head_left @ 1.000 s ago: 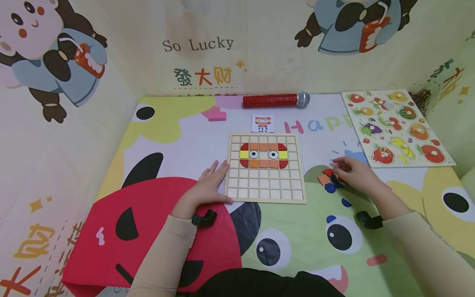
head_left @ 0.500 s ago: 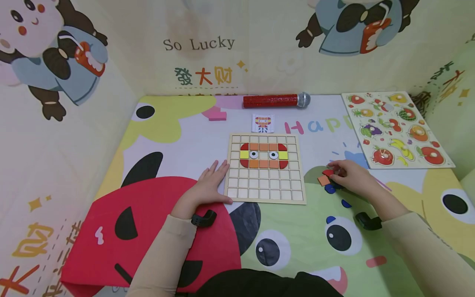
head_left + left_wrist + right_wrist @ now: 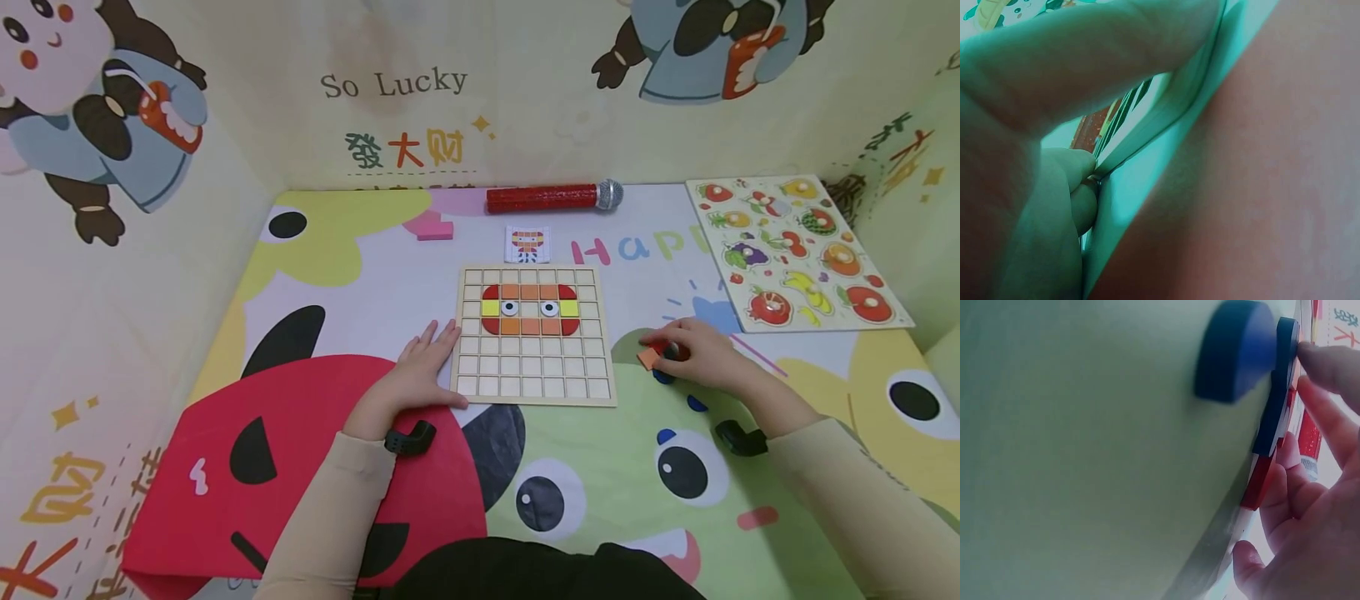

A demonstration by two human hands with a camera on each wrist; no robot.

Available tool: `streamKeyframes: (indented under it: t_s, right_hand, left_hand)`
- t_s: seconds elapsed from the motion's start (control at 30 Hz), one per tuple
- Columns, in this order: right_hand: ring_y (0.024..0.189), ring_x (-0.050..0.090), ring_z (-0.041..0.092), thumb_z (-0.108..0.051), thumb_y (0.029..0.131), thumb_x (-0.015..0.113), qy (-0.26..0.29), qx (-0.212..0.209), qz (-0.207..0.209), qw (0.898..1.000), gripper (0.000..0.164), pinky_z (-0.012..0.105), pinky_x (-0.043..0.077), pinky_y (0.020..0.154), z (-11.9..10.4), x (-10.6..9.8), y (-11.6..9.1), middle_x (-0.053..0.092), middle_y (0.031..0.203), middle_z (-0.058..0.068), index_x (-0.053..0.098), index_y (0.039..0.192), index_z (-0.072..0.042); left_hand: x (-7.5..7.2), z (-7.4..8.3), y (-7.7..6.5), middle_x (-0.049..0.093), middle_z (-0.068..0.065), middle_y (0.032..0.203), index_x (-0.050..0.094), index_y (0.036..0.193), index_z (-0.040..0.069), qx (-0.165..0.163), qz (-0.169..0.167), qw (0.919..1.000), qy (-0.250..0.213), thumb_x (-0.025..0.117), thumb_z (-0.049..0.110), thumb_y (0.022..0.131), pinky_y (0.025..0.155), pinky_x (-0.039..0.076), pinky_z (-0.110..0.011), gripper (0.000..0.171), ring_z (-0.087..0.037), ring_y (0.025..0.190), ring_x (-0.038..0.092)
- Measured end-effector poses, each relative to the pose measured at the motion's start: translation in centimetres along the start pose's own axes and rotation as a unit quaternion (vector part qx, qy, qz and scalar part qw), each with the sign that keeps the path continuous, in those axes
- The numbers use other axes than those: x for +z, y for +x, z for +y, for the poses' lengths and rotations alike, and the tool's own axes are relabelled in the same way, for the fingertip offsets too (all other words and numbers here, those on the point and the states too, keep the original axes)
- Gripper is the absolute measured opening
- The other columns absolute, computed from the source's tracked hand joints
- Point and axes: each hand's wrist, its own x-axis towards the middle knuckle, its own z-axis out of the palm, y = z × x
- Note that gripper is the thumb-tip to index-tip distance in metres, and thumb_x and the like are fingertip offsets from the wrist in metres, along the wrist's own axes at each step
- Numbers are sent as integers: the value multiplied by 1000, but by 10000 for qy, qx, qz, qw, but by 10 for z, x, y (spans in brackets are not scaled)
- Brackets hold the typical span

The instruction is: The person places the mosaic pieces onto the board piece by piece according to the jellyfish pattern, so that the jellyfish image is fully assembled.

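My left hand (image 3: 420, 375) lies with spread fingers along the left edge of a wooden grid board (image 3: 540, 386), its thumb at the near corner. Red, orange and yellow tiles and two eye pieces fill three rows of the grid. Beside the board on the right, my right hand (image 3: 701, 358) reaches over a small pile of tiles, thumb and index fingertips at an orange tile (image 3: 648, 359). A red tile (image 3: 1260, 484) and blue tiles lie under these fingers in the right wrist view. One blue half-round tile (image 3: 1235, 350) lies apart from the pile.
A small pattern card (image 3: 527, 244) lies behind the board, and a red toy microphone (image 3: 543, 198) beyond it. At the back right is a fruit puzzle board (image 3: 798, 254). A pink block (image 3: 435, 232) sits at the back left. Another blue tile (image 3: 665, 436) lies nearer the body.
My right hand has shifted left over the pile, its fingertips coming down to the orange tile and covering more pieces. The left hand stays in place on the board's edge.
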Motion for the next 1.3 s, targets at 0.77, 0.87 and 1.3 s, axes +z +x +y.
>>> streamKeyframes:
  t_s: [0.77, 0.87, 1.3]
  right_hand:
    - [101, 45, 36, -21, 83, 62, -269, 539, -59, 9982, 35, 53, 35, 80, -5, -1, 5, 47, 119, 20, 57, 116, -10]
    - [101, 45, 36, -17, 83, 61, -221, 560, -104, 9981, 35, 53, 35, 80, -4, -3, 3, 47, 120, 20, 56, 116, -10]
    - [93, 47, 30, -25, 84, 61, -268, 706, 89, 9971, 30, 52, 27, 82, -3, -2, 8, 54, 109, 16, 59, 108, -8]
  left_hand:
    - [1, 0, -1, 9, 1, 154, 10, 147, 20, -33, 41, 10000, 25, 80, 42, 59, 112, 7, -51, 114, -24, 141, -3]
    - [1, 1, -1, 9, 1, 154, 10, 147, 20, -31, 26, 10000, 1, 80, 42, 59, 112, 7, -51, 115, -24, 141, -4]
    - [1, -1, 0, 8, 3, 154, 9, 147, 21, -16, 31, 10000, -17, 79, 44, 60, 113, 6, -50, 114, -23, 141, -5]
